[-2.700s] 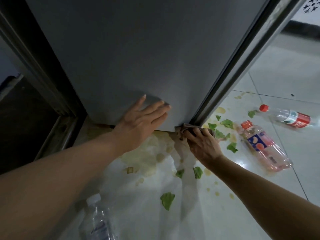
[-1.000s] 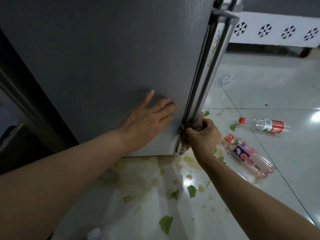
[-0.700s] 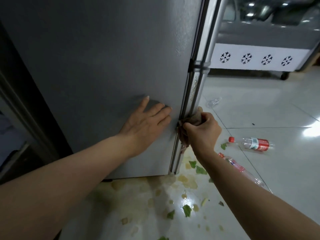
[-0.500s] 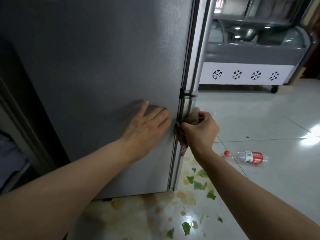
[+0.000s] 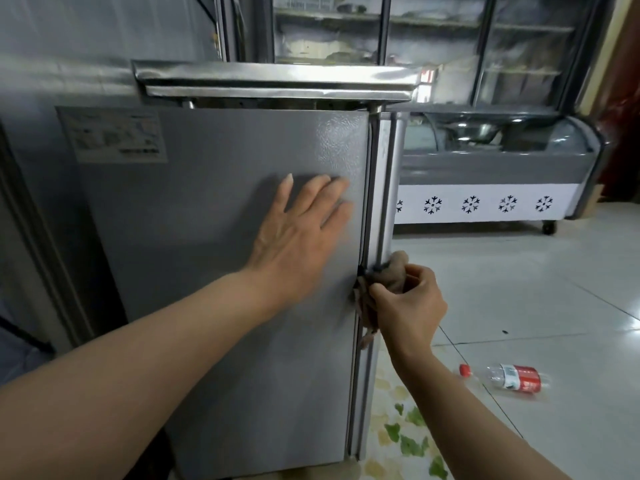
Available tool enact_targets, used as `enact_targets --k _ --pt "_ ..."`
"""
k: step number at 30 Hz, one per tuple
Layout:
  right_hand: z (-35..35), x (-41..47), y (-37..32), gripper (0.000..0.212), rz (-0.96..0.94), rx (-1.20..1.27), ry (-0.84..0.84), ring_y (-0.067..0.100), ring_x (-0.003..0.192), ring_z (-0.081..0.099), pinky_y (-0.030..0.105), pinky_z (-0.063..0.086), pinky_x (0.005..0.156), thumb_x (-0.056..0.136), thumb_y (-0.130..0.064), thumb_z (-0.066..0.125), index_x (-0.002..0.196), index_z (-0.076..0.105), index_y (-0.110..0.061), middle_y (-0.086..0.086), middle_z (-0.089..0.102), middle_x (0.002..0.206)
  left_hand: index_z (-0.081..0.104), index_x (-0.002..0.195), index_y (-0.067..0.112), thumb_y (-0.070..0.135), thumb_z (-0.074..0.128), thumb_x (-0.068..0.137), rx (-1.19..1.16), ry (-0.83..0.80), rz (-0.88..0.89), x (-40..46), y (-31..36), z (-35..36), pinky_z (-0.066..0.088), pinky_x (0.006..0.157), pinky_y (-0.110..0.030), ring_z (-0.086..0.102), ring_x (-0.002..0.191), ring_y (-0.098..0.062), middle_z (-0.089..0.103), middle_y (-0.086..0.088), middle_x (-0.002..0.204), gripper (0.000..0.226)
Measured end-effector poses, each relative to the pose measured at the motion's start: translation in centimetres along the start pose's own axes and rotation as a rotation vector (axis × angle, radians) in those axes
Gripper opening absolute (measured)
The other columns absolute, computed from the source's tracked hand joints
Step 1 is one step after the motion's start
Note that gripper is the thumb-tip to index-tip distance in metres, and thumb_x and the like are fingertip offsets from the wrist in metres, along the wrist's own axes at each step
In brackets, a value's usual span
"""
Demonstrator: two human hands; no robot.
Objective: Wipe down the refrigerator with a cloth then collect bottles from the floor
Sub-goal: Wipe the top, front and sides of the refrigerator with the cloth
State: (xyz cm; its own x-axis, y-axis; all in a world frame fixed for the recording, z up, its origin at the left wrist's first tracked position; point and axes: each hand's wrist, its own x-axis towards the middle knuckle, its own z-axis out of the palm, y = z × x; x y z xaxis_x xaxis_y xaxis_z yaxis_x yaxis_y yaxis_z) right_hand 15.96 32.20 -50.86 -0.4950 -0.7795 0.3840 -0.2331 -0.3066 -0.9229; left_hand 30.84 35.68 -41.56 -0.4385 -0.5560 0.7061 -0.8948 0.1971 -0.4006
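The grey refrigerator (image 5: pixel 214 237) fills the left and middle of the view, its side panel facing me. My left hand (image 5: pixel 301 230) lies flat on that panel with fingers spread, holding nothing. My right hand (image 5: pixel 405 306) grips a bunched brown cloth (image 5: pixel 391 275) and presses it against the front corner edge of the refrigerator, about halfway up. A clear bottle with a red cap and red label (image 5: pixel 505 377) lies on its side on the floor to the right.
Green leaf scraps (image 5: pixel 412 441) and yellowish spill marks lie on the white tiled floor (image 5: pixel 540 306) by the refrigerator's base. A display freezer with snowflake marks (image 5: pixel 485 202) stands at the back right. A steel shelf edge (image 5: pixel 273 81) sits above the refrigerator.
My right hand has slid the cloth up the refrigerator's corner edge from the bottom. My left hand has moved up the panel too. The view has risen, and the pink-labelled bottle has left it.
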Motion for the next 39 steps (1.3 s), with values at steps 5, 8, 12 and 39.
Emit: enact_targets --k 5,8,12,39 --pt "0.2 2.2 -2.8 0.034 -0.064 0.03 -0.04 -0.001 0.071 0.058 0.008 0.045 0.061 0.066 -0.016 0.077 0.093 0.057 -0.02 -0.013 0.06 0.076 0.037 0.135 0.01 0.011 0.059 0.069 0.052 0.078 -0.093 4.2 -1.9 -1.3 0.007 0.111 -0.053 0.02 0.14 -0.031 0.026 -0.012 0.152 0.069" --pt "0.3 2.6 -3.0 0.031 -0.018 -0.022 -0.166 0.009 0.077 0.06 0.024 0.049 0.066 0.07 -0.019 0.075 0.09 0.052 -0.024 -0.009 0.06 0.08 0.025 0.141 0.013 0.018 0.061 0.07 0.045 -0.007 -0.186 5.6 -2.8 -1.3 0.006 0.112 -0.053 0.018 0.139 -0.032 0.02 -0.011 0.152 0.08" --pt "-0.3 2.1 -1.5 0.04 -0.12 -0.089 -0.276 0.007 0.082 0.058 0.027 0.05 0.07 0.068 -0.011 0.073 0.086 0.048 -0.036 -0.015 0.057 0.086 0.026 0.139 0.012 0.025 0.063 0.068 0.071 -0.002 -0.173 6.5 -3.7 -1.4 0.017 0.109 -0.054 0.034 0.126 -0.031 0.034 -0.01 0.139 0.081" --pt "1.0 7.9 -14.1 0.039 -0.243 -0.093 0.05 0.011 0.078 0.062 0.024 0.051 0.074 0.055 -0.02 0.078 0.091 0.063 -0.016 -0.011 0.06 0.075 0.046 0.115 0.009 0.024 0.063 0.063 -0.028 0.066 -0.191 7.5 -3.9 -1.9 0.032 0.089 -0.038 0.045 0.102 -0.029 0.048 -0.01 0.113 0.056"
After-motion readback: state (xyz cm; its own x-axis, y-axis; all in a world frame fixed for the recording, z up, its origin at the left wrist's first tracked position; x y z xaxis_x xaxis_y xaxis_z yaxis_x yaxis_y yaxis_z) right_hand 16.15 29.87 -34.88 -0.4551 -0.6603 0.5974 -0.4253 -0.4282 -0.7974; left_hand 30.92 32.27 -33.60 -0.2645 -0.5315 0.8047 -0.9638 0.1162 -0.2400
